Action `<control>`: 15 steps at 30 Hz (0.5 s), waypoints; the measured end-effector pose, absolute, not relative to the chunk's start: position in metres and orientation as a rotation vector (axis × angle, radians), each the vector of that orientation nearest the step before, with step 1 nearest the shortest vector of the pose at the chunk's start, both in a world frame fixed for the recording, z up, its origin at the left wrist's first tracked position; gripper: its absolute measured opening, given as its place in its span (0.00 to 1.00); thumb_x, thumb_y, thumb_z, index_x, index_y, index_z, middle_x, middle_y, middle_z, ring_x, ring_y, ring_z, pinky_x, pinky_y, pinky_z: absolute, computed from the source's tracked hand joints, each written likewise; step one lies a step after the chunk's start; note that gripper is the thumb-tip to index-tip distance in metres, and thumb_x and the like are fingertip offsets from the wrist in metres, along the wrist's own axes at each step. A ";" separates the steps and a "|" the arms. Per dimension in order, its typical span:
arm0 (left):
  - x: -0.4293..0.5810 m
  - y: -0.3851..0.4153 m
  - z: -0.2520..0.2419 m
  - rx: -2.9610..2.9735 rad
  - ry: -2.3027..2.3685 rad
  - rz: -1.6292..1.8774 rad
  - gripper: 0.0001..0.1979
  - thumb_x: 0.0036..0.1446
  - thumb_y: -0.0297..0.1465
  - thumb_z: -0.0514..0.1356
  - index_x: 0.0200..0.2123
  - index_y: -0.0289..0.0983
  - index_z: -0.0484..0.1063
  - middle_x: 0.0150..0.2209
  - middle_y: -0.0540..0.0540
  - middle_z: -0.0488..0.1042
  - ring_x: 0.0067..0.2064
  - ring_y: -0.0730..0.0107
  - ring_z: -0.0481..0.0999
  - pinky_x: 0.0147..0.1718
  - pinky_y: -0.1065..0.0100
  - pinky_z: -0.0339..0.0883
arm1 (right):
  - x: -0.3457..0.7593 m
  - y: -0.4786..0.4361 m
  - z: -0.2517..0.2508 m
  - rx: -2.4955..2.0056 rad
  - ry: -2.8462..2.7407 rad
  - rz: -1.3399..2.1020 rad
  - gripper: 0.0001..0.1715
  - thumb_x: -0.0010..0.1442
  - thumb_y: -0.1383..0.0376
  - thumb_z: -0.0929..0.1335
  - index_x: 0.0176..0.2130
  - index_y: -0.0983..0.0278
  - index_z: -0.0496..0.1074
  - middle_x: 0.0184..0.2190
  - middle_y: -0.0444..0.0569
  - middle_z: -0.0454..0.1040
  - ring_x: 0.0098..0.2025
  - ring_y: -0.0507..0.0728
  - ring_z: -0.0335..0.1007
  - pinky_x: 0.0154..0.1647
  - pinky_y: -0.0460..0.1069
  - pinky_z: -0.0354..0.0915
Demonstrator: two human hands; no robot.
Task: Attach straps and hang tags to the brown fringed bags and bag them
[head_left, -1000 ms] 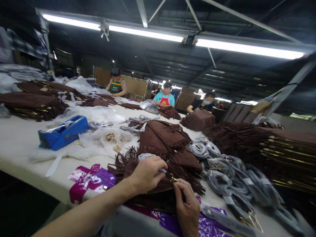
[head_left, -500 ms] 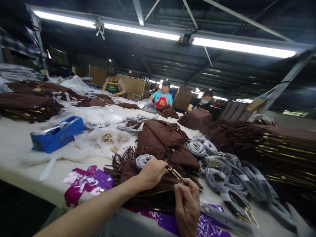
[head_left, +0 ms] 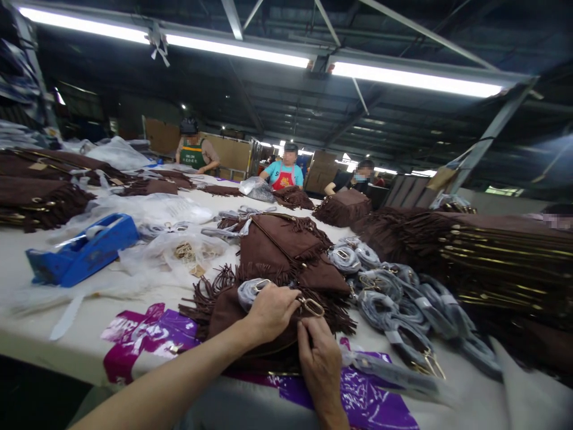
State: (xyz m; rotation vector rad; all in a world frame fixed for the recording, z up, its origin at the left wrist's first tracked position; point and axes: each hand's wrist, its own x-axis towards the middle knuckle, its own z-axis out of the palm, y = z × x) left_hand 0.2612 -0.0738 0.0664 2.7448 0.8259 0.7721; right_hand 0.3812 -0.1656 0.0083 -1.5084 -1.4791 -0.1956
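My left hand (head_left: 271,312) is closed on a plastic-wrapped strap (head_left: 249,291) and its gold clasp (head_left: 311,307), on top of a brown fringed suede bag (head_left: 233,310) near the table's front edge. My right hand (head_left: 319,358) pinches at the bag's top edge just below the clasp, fingertips touching the left hand's. What the right fingers grip is hidden. A second brown fringed bag (head_left: 286,245) lies just behind.
Wrapped grey straps (head_left: 394,298) lie piled to the right, before tall stacks of brown bags (head_left: 492,257). A blue tape dispenser (head_left: 80,248), clear plastic bags (head_left: 179,254) and purple plastic sheets (head_left: 147,334) sit to the left. Three people work across the white table (head_left: 27,322).
My right hand moved up and left to meet the left hand at the clasp. The clasp now shows beside my left fingers. The view shifted slightly right.
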 end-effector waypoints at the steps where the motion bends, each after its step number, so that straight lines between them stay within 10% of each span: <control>1: 0.261 -0.075 0.065 2.750 0.813 0.770 0.14 0.67 0.31 0.50 0.47 0.37 0.73 0.38 0.44 0.78 0.39 0.62 0.75 0.42 0.62 0.62 | 0.381 -0.165 0.008 -1.514 -1.469 -0.185 0.15 0.67 0.61 0.60 0.30 0.60 0.68 0.33 0.47 0.72 0.37 0.56 0.69 0.38 0.49 0.62; 15: 0.264 -0.096 0.057 2.582 0.615 0.864 0.15 0.61 0.28 0.56 0.50 0.40 0.74 0.42 0.45 0.78 0.44 0.61 0.74 0.46 0.60 0.63 | 0.386 -0.163 0.001 -1.459 -1.380 -0.124 0.13 0.65 0.64 0.60 0.33 0.61 0.71 0.32 0.48 0.73 0.35 0.56 0.69 0.39 0.50 0.64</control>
